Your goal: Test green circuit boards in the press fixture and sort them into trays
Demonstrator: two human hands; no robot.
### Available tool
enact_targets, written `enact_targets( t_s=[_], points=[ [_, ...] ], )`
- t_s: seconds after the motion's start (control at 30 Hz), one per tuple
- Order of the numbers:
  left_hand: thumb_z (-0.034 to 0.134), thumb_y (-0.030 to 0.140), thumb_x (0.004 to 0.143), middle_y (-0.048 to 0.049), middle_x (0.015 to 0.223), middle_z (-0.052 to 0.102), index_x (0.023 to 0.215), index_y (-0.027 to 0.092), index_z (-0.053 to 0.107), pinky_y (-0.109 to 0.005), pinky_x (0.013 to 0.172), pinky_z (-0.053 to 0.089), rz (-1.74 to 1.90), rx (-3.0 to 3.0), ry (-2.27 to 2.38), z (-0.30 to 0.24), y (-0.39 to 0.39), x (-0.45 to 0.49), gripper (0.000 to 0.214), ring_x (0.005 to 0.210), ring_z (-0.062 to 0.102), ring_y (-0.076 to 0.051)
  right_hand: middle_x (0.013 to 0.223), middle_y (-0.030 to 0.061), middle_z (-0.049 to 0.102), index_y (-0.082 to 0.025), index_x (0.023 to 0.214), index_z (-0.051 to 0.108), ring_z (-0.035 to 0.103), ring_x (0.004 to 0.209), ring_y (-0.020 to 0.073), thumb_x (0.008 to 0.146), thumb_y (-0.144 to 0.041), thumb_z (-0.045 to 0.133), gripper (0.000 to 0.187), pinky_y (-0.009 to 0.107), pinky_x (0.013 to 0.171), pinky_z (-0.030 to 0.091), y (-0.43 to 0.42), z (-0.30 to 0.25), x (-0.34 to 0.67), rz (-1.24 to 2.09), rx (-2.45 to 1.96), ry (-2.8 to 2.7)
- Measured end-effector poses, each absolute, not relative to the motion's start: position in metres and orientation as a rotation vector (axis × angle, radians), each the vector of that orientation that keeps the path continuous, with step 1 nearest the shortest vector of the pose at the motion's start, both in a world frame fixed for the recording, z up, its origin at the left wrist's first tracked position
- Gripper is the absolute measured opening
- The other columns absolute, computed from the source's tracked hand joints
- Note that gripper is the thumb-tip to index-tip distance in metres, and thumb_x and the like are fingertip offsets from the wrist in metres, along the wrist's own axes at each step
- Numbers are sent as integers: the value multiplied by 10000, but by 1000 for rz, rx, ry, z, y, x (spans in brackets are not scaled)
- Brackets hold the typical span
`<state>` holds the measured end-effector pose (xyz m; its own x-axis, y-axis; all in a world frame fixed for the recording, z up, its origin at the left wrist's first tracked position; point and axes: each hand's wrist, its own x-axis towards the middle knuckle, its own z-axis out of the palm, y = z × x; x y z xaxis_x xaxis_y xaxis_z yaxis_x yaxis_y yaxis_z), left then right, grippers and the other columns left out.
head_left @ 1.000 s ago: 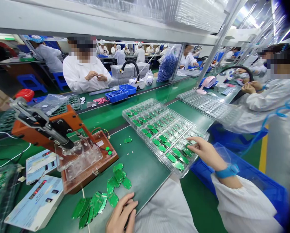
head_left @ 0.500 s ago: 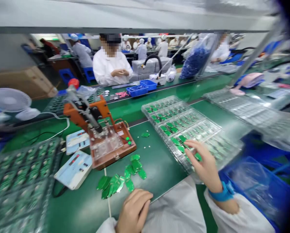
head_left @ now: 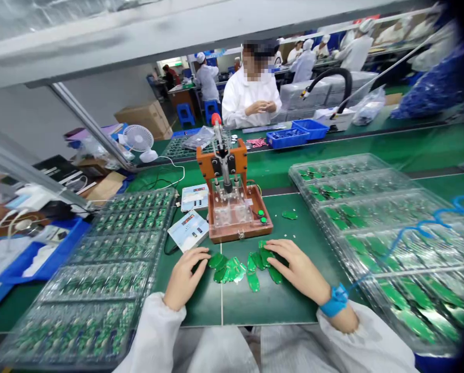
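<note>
Left grip (head_left: 183, 277) of mine is loosely opened, thumb apart from the fingers, and its fingertips are at the edge of a fan of green circuit boards (head_left: 235, 269). My right grip (head_left: 299, 267) lies with thumb and fingertips on the upper boards of a second overlapping cluster (head_left: 253, 282), just beside the first; whether it pinches one of them, I cannot tell. Both groups lie flat on the green desk (head_left: 200, 308), between my two grips. Around my right wrist is a blue band (head_left: 335, 301), and from it a coiled blue cord (head_left: 422, 228) goes up to the right.

Just beyond the boards stands a press fixture (head_left: 241, 230) with brown base, orange frame and red knob (head_left: 216, 118); two green buttons are on its right side. One single board (head_left: 290, 215) lies apart, to the right of this fixture. To its left are two pale boxes (head_left: 188, 232) with red displays.

Farther left is a clear tray (head_left: 149, 280) filled with rows of boards, and on the right another clear tray (head_left: 338, 243) holds more green boards. Across the desk, near two blue bins (head_left: 290, 142), a co-worker (head_left: 251, 101) in white brings both hands together.
</note>
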<state>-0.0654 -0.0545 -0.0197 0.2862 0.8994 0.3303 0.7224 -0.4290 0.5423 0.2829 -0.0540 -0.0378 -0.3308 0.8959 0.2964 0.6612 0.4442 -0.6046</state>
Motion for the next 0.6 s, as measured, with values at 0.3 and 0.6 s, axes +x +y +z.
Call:
enact_targets(
  t_s=[0.3, 0.6],
  points=[
    [513, 242, 1017, -61, 1143, 728, 1050, 210, 743, -315, 945, 579, 733, 2237, 1382, -27, -69, -57, 235, 1032, 709, -179, 1306, 65, 709, -286, 1275, 667, 639, 1215, 308, 929, -456, 669, 385, 586, 1047, 536, -42, -45, 287, 672, -1298, -2218],
    [612, 268, 954, -85, 1349, 665, 1166, 239, 748, -493, 1079, 497, 525, 2368, 1196, -18, -47, -69, 254, 1258, 590, -275, 1273, 67, 711, -292, 1209, 689, 635, 1207, 275, 937, -480, 661, 332, 504, 1049, 546, -29, -14, 279, 672, -1143, -2110]
  ],
)
